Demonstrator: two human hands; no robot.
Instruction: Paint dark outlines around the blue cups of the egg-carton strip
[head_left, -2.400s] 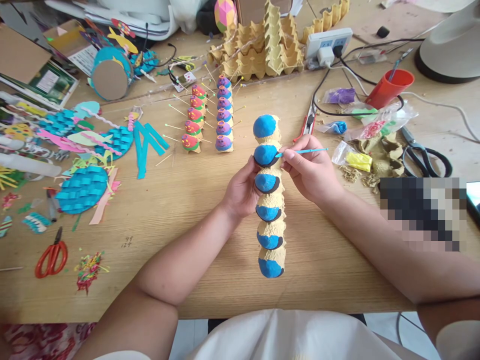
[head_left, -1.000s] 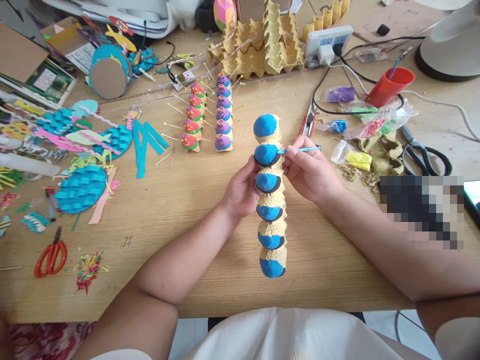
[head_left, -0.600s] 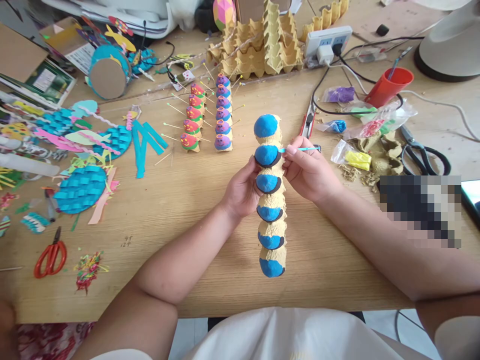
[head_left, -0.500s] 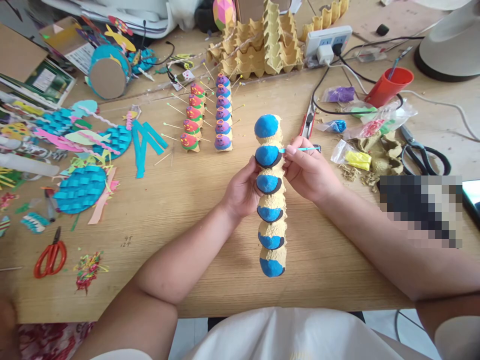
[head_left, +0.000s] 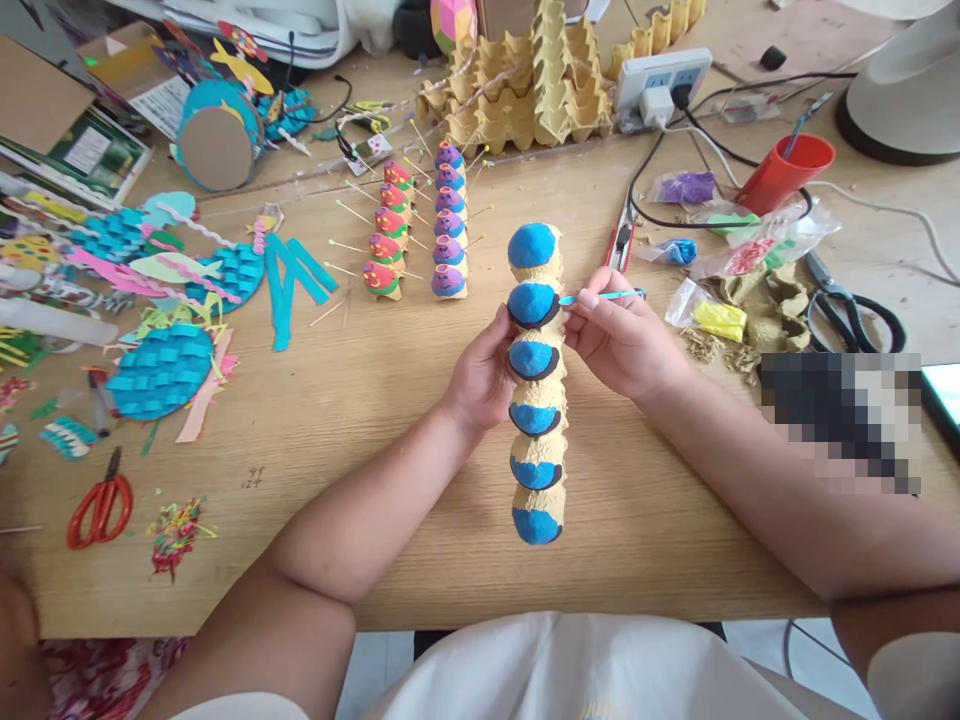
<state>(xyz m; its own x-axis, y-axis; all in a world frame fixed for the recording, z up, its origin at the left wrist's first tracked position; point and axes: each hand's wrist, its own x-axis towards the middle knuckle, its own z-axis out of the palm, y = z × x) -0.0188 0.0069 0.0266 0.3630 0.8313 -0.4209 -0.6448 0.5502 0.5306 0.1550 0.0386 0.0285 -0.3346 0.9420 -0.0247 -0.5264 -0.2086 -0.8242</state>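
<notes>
A strip of egg carton (head_left: 536, 390) stands out lengthwise in front of me, its several bumps capped with blue clay, most edged below with a dark band. My left hand (head_left: 484, 372) is closed round its left side near the second and third bumps; some fingers are hidden behind it. Between thumb and fingers, my right hand (head_left: 619, 335) pinches a thin light-blue modelling tool (head_left: 609, 296). The tool's tip meets the right end of the dark band on the second bump from the top.
Finished caterpillars, one red and green (head_left: 387, 232), one purple (head_left: 449, 225), stand beyond. Egg trays (head_left: 499, 105) lie at the back. On the right are a utility knife (head_left: 622, 235), clay packets (head_left: 718, 318), black scissors (head_left: 855, 305) and a red cup (head_left: 791, 170); red scissors (head_left: 101, 505) lie left.
The egg-carton strip has shifted and tilted slightly, its lower end a little to the left. The tool's tip stays at the second bump, and both hands keep their hold.
</notes>
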